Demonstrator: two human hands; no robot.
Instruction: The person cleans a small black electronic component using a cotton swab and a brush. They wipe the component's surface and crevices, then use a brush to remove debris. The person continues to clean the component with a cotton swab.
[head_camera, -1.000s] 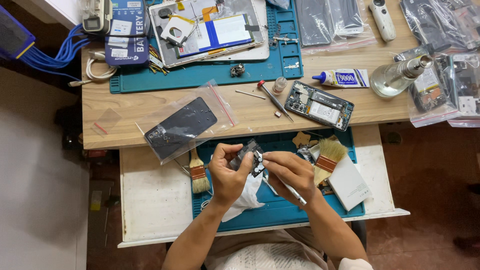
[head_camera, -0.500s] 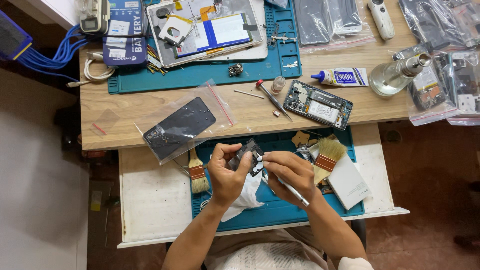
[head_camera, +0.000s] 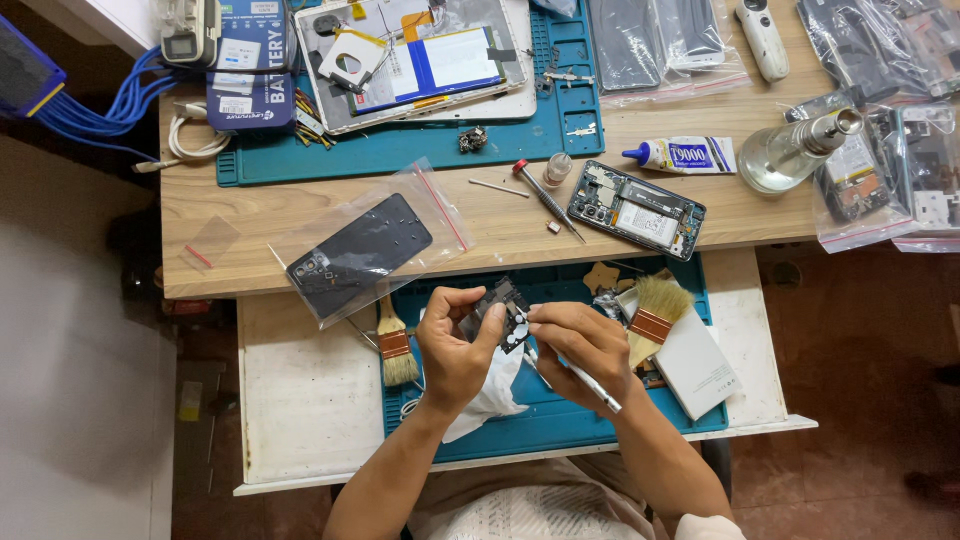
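Over a teal mat (head_camera: 560, 425) on the near white pull-out shelf (head_camera: 300, 400), the left hand (head_camera: 452, 345) grips a small dark phone part (head_camera: 502, 305). The right hand (head_camera: 585, 352), fingers closed, holds a slim metal tool (head_camera: 590, 385) against it. Beyond, on the wooden desk (head_camera: 240, 215), lies an opened phone (head_camera: 637, 210).

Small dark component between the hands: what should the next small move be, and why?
Probably keep the left hand steady and ease the tool tip along the small dark component. The left hand pinches that part above the teal mat with a white cloth under it, and the right hand holds a thin metal tool with fingertips at the part.
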